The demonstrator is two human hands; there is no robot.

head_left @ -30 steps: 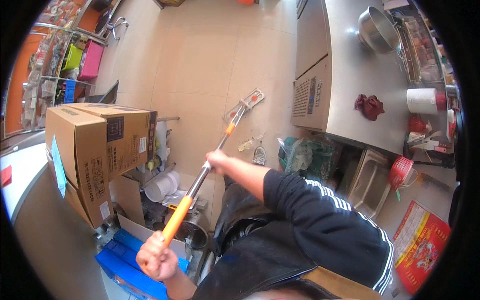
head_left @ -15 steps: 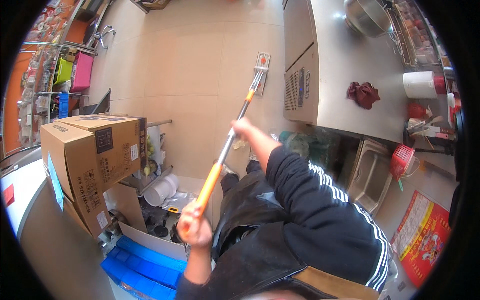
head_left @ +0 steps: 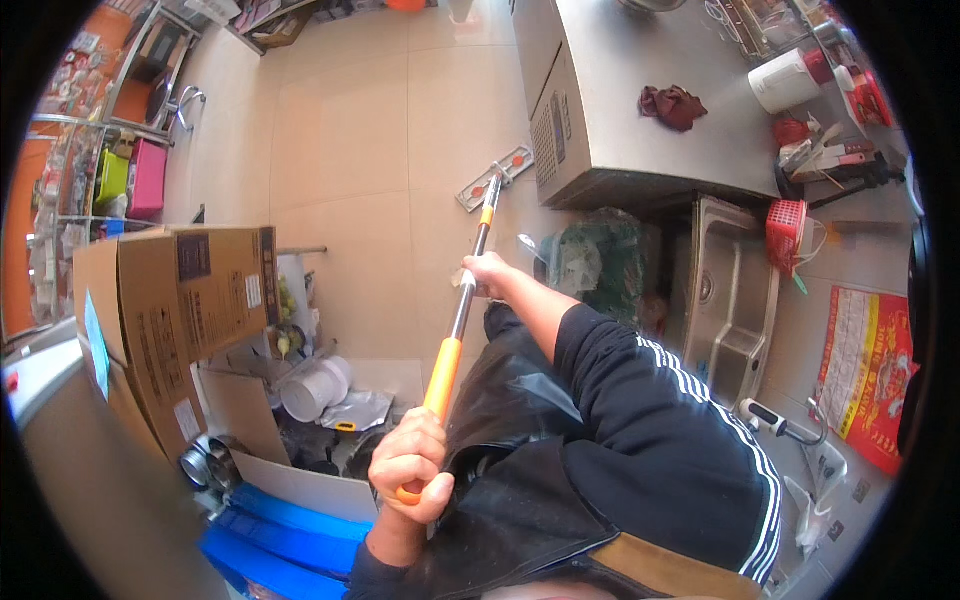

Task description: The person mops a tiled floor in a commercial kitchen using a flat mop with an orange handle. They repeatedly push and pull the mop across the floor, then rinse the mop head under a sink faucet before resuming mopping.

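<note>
- Pale tiled floor [head_left: 340,150] runs up the middle of the room, between a steel counter [head_left: 625,60] on the right and cartons and shelving on the left.
- Flat-headed mop [head_left: 461,318] slants across this floor; its head [head_left: 495,178] lies on the tiles, right end just beside the counter's near corner. Cannot tell whether they touch.
- Left hand [head_left: 410,465]: fingers curled fully round the orange grip [head_left: 443,380], close to its butt end, no slack visible.
- Right hand [head_left: 485,275]: closed about the metal shaft farther down; some fingertips hidden, so tightness there uncertain.
- Risk, as judged: a swing to the right could knock the head on the counter's corner or wedge it against the base.
- Pulling straight back could bring the head into the green bin [head_left: 598,255] with clear plastic, where loose film might snag.
- A wide leftward sweep near the body could strike the projecting metal bar [head_left: 303,250] or the white tub [head_left: 317,390] beneath the large carton [head_left: 180,310].
- Butt end sits near the dark apron [head_left: 520,400]; a sharp pull might catch it there.
- Best room: bare tiles ahead and to the left of the head. Tightest edge: counter side.
</note>
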